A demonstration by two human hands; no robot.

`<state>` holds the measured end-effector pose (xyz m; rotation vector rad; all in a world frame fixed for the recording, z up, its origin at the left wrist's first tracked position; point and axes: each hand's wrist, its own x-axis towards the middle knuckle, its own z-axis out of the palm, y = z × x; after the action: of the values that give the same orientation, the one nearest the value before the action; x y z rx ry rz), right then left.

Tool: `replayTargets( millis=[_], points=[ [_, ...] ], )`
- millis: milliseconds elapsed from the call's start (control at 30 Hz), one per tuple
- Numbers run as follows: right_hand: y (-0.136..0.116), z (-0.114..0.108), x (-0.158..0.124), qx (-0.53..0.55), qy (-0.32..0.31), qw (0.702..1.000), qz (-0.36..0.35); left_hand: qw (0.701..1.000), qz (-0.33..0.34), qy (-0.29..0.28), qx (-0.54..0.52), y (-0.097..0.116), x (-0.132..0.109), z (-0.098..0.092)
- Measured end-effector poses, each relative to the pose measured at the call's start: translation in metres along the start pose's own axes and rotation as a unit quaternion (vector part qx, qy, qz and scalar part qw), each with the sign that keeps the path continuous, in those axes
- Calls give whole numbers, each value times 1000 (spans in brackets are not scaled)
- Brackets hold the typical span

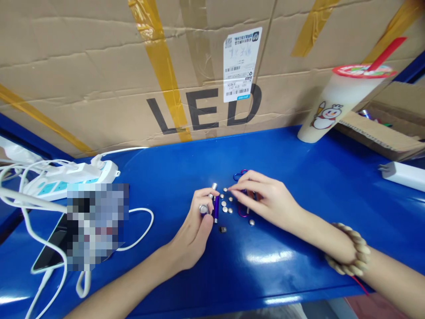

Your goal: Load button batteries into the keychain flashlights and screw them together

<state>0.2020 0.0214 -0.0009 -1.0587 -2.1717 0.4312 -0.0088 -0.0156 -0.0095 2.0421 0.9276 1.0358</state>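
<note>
My left hand (195, 226) is closed round a small silver cylinder (203, 208), with a second silver piece (214, 186) sticking up by the fingertips. A short purple tube (216, 209) lies right beside it. My right hand (262, 197) rests on the blue table (299, 177), its fingertips pinched at one of several small silver button cells (227, 204) scattered between the hands. Purple and blue carabiner clips (239, 175) lie partly under that hand. One cell (252, 222) and a small dark part (222, 229) lie nearer me.
A large cardboard box marked LED (199, 66) stands along the back. A drink cup with a red straw (335, 102) is at the back right beside an open carton (381, 128). A white charger (403, 175) lies right. A power strip (73, 175), cables and a phone (49, 252) lie left.
</note>
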Motion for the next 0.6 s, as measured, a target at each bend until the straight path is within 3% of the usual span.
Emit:
replayTargets(
  millis=[100,233,400,600],
  points=[
    [-8,6,-3,44,-67,995,-58,999,32,1,33,1,-1,-1],
    [-18,12,-5,139,-152,978,-42,997,36,-12,60,7,-3,-1],
    [-26,13,-3,286,-161,944,-5,997,46,-32,44,10,-5,2],
    [-25,7,-6,286,-229,930,21,999,-25,-38,25,6,-8,4]
  ],
)
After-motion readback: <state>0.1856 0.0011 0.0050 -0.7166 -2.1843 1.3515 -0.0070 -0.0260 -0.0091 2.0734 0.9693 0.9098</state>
